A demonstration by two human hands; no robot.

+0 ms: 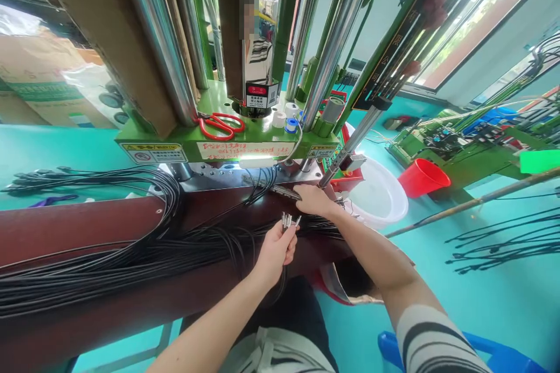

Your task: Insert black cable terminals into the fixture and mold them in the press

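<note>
My left hand [276,250] is closed in a grip around several cable ends, whose silver metal connectors [287,221] stick up past the fingers. Farther forward, my right hand [315,201] has its fingers closed at the near end of a narrow metal bar [284,190] at the front of the green press [188,148]. Thin black cables [261,183] run over that bar and hang toward me. Below lies a thick bundle of black cables [153,262] along the brown bench [109,221], passing behind my left hand.
Red-handled scissors [221,126] and small tape rolls [291,124] sit on the press ledge, under a hot-surface label [261,95]. To the right stand a white tub [396,201] and a red bucket [423,178]. A pole [472,202] crosses there, near hanging black cables [503,239].
</note>
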